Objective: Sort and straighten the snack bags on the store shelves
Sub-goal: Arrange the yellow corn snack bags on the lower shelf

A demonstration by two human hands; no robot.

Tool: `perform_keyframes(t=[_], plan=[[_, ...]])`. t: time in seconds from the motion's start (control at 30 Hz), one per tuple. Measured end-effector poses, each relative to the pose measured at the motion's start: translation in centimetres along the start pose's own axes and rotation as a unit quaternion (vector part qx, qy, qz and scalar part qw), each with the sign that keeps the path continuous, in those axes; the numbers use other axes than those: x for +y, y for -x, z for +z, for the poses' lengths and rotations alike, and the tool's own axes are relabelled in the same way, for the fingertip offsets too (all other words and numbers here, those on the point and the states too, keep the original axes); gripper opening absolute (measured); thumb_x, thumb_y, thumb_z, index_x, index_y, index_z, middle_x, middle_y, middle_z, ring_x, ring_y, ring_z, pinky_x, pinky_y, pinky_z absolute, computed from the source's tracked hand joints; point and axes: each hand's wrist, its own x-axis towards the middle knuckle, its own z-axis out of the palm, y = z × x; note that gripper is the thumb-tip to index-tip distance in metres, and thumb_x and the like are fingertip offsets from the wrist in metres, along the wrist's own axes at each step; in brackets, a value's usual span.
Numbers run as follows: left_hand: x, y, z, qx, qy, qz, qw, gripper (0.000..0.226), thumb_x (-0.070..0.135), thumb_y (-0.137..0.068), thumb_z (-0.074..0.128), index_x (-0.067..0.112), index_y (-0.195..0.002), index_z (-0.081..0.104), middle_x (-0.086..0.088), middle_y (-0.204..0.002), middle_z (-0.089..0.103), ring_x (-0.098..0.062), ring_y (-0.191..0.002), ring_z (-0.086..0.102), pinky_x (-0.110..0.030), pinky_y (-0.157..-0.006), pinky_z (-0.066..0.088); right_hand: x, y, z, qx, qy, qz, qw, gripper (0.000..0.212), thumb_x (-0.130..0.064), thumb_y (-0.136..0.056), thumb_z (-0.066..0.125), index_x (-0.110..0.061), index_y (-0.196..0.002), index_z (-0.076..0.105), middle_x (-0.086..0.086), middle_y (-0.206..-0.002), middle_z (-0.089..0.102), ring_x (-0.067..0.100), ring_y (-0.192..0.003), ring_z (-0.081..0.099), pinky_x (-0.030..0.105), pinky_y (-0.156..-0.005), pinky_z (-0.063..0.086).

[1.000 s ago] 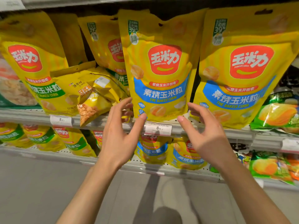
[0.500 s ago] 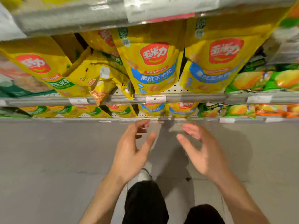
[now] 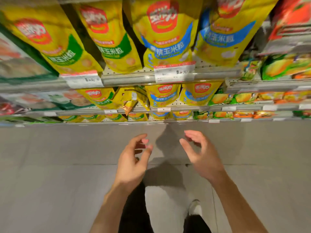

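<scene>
Yellow corn-snack bags hang in rows on the store shelves. A blue-labelled bag [image 3: 165,39] and a green-labelled bag [image 3: 107,36] fill the top row, blurred. One shelf down, a crumpled yellow bag [image 3: 132,100] lies tilted and askew between a green-labelled bag [image 3: 99,98] and a blue-labelled bag [image 3: 162,96]. My left hand [image 3: 133,162] and my right hand [image 3: 200,155] hover over the grey floor, well in front of the shelves. Both hold nothing, fingers apart and curled.
Shelf rails carry price tags [image 3: 173,74]. Green and orange snack packs [image 3: 239,98] fill the right side, and a red pack [image 3: 291,17] sits at the top right. My legs and a white shoe [image 3: 195,209] stand on the grey floor [image 3: 50,182] below.
The view has pulled back and tilted down. My hands have come away from the blue-labelled bags and now hang over the floor. More shelf rows show above.
</scene>
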Motion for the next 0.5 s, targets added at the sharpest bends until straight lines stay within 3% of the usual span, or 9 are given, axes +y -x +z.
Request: perform_keyframes(t=[0.07, 0.17, 0.27, 0.37, 0.5], plan=[[0.2, -1.4, -3.1, -0.002, -0.006, 0.015, 1.000, 0.027, 0.019, -0.099, 0.065, 0.031, -0.122, 0.061, 0.008, -0.112, 0.069, -0.002, -0.096, 0.067, -0.016, -0.087, 0.050, -2.7, -0.5, 1.9, 0.017, 0.002, 0.005, 1.000, 0.030, -0.026, -0.092, 0.074, -0.021, -0.121, 0.068, -0.008, -0.112, 0.071, 0.004, -0.105, 0.064, 0.010, -0.096, 0.042], [0.0, -4.9, -8.6, -0.010, -0.015, 0.037, 0.999, 0.024, 0.020, -0.100, 0.065, 0.026, -0.123, 0.064, 0.007, -0.110, 0.070, -0.001, -0.096, 0.067, -0.008, -0.083, 0.047, -6.2, -1.3, 5.9, 0.044, 0.007, 0.002, 0.999, 0.028, -0.027, -0.092, 0.073, -0.019, -0.119, 0.069, -0.009, -0.108, 0.071, 0.001, -0.100, 0.064, 0.013, -0.093, 0.045], [-0.5, -9.1, -14.5, -0.029, -0.037, 0.035, 0.998, 0.023, 0.024, -0.100, 0.065, 0.027, -0.123, 0.065, 0.010, -0.108, 0.071, 0.000, -0.096, 0.066, -0.007, -0.079, 0.046, -9.7, -2.4, 10.6, 0.077, -0.012, 0.025, 0.997, 0.021, -0.025, -0.092, 0.073, -0.030, -0.113, 0.069, -0.011, -0.105, 0.072, 0.002, -0.101, 0.064, 0.010, -0.091, 0.044], [-0.9, -12.1, -19.6, -0.028, -0.041, 0.043, 0.998, 0.023, 0.037, -0.098, 0.063, 0.031, -0.120, 0.065, 0.014, -0.108, 0.071, -0.002, -0.098, 0.067, -0.019, -0.086, 0.050, -12.9, -3.4, 14.9, 0.081, -0.017, 0.048, 0.995, 0.023, -0.027, -0.093, 0.073, -0.035, -0.113, 0.066, -0.012, -0.108, 0.072, 0.009, -0.103, 0.066, 0.027, -0.098, 0.049], [-2.3, -13.8, -23.4, -0.022, -0.042, 0.057, 0.997, 0.022, 0.026, -0.100, 0.065, 0.026, -0.122, 0.067, 0.015, -0.110, 0.071, -0.006, -0.097, 0.068, -0.019, -0.087, 0.053, -14.6, -4.1, 18.5, 0.064, 0.022, 0.053, 0.996, 0.031, -0.033, -0.093, 0.071, -0.024, -0.122, 0.068, -0.008, -0.113, 0.072, 0.012, -0.106, 0.067, 0.040, -0.102, 0.051]])
